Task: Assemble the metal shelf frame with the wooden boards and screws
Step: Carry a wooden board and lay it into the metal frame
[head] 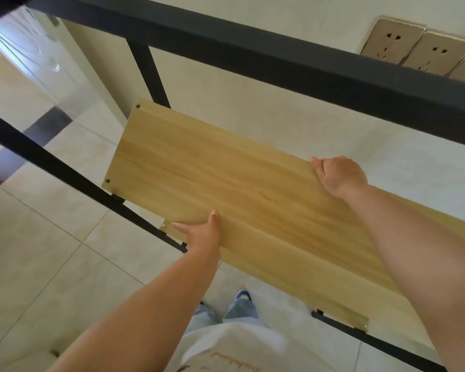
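Frame stands built; your left hand and right hand grip the board edges, lowering it in — holes unscrewed, fastening remains.

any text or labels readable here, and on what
Orange script on the white shirt, seen upside down at the bottom edge: too blurred and cut off to read.
Wooden board, black metal frame, wall sockets: no text visible.

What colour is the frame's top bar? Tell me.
Black, matte, on the top bar of the metal frame; it shows best in the head view, running above the wooden board.
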